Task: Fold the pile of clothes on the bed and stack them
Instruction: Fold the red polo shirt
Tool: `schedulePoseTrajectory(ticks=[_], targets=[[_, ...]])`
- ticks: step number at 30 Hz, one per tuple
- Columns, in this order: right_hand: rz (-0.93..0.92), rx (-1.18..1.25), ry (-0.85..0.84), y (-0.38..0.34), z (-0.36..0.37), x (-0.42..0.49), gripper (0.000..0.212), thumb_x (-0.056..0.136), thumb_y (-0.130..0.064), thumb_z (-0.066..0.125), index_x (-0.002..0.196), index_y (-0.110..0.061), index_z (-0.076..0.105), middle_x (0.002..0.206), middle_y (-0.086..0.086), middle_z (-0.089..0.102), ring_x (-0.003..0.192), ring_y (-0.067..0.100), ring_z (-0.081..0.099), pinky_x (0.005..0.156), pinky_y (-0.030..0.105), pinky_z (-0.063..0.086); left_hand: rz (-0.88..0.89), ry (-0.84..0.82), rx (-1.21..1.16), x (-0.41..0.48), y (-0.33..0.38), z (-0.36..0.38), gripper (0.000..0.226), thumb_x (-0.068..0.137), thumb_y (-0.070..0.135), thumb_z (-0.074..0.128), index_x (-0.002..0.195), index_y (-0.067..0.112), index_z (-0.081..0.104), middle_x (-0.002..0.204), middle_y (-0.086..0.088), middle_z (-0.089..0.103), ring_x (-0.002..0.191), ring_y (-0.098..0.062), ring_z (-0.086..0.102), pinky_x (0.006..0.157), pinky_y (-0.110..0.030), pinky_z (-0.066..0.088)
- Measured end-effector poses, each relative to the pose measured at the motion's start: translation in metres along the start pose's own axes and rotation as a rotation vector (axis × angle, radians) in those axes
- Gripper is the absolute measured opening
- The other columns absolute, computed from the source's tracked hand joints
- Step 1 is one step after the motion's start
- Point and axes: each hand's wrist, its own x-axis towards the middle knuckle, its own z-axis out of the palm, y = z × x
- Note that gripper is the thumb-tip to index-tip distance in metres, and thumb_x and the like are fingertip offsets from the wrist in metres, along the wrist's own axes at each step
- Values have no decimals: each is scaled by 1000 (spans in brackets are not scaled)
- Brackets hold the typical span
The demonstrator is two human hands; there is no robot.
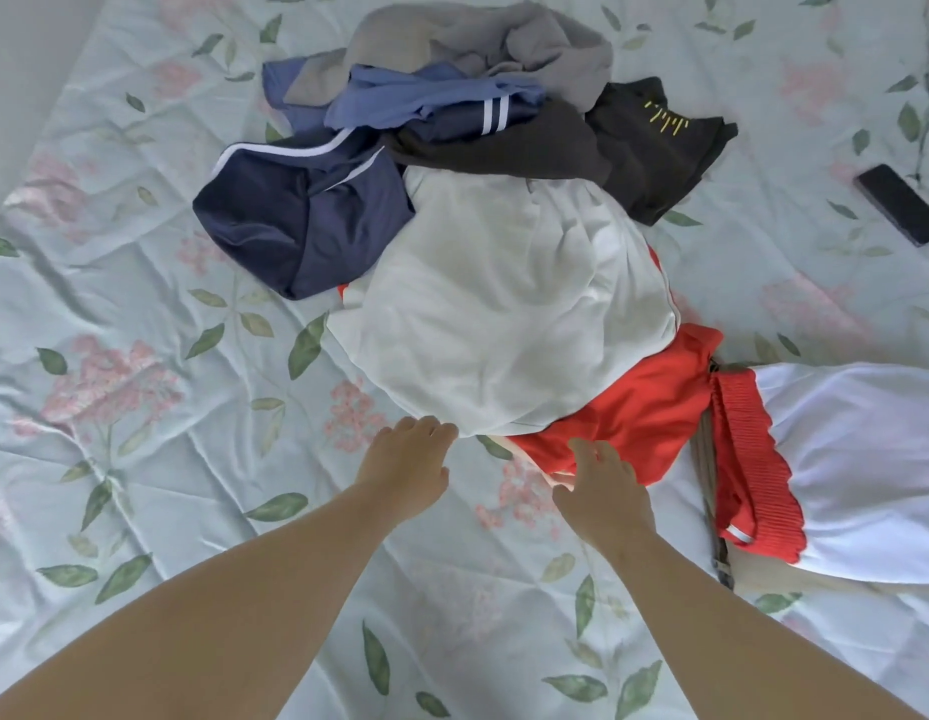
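A loose pile of clothes lies on the bed. On its near side is a white garment (pixel 504 314), with a red garment (pixel 639 413) under it and a red pleated piece (pixel 753 459) to the right. Behind are navy shorts (pixel 296 220), a blue piece (pixel 426 98), a dark top with yellow print (pixel 654 142) and a grey garment (pixel 478 44). My left hand (pixel 405 465) reaches to the near edge of the white garment, fingers relaxed, holding nothing. My right hand (pixel 602 485) hovers at the near edge of the red garment, fingers loosely spread.
The bed is covered by a pale green floral sheet (pixel 140 407). A black phone (pixel 901 202) lies at the far right. A white cloth (pixel 867 459) with a grey strap (pixel 712 501) spreads along the right edge.
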Motion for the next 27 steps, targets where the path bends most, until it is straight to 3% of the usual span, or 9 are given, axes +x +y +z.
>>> schedulePoseTrajectory(ticks=[6,9,11,13,15,18,20,24,27], targets=[[28,72,101,9,18,42,75,85,-34,60,147,-31,16,153,0,16,129,31,32,95,44,40,-56,81,25,44,8,25,70,89,34,57,145,26,15,154,0,8,132,-25,30,96,-35,37],[-8,70,176,12,25,54,47,89,-34,56,133,-26,40,139,-1,38,119,31,38,89,42,40,-157,37,-94,56,22,36,73,91,39,52,148,25,8,156,-4,3,136,-29,25,97,-37,38],[-49,156,239,11,25,56,23,94,-29,49,113,-17,54,118,2,54,109,31,45,84,40,39,-175,10,-145,56,31,40,72,92,37,52,148,23,9,155,-6,5,138,-30,22,98,-38,37],[-97,246,257,11,21,53,16,97,-24,44,99,-12,54,96,5,60,99,34,50,81,40,39,-161,20,-186,49,33,39,70,91,33,54,146,23,12,154,-4,10,137,-28,24,99,-38,38],[-106,347,271,10,11,44,17,99,-23,41,98,-9,52,84,8,59,92,35,55,82,42,40,-149,28,-231,37,32,34,68,91,29,55,145,25,15,152,-1,14,135,-26,27,99,-38,38],[-87,553,346,6,-13,24,16,100,-24,41,99,-9,49,83,7,60,85,31,54,73,36,37,-148,84,-318,16,32,13,66,91,27,55,145,25,18,147,1,24,131,-25,33,97,-36,39],[-95,688,397,-1,-37,8,12,99,-22,42,93,-13,47,74,-4,54,74,22,50,62,28,28,-121,134,-373,2,35,-9,65,91,27,56,146,23,20,145,0,29,129,-24,36,97,-36,39],[-153,875,440,-27,-91,-35,14,98,-19,44,86,-15,46,74,-11,49,68,0,45,55,21,29,-19,266,-599,-31,46,-73,64,90,29,60,145,23,27,145,3,33,131,-19,37,102,-33,37],[-150,968,479,-42,-126,-76,21,98,-20,44,77,-19,46,80,-3,53,75,13,47,63,18,35,167,296,-817,-71,65,-134,49,81,31,66,124,43,45,119,37,48,115,7,48,88,-10,37]])
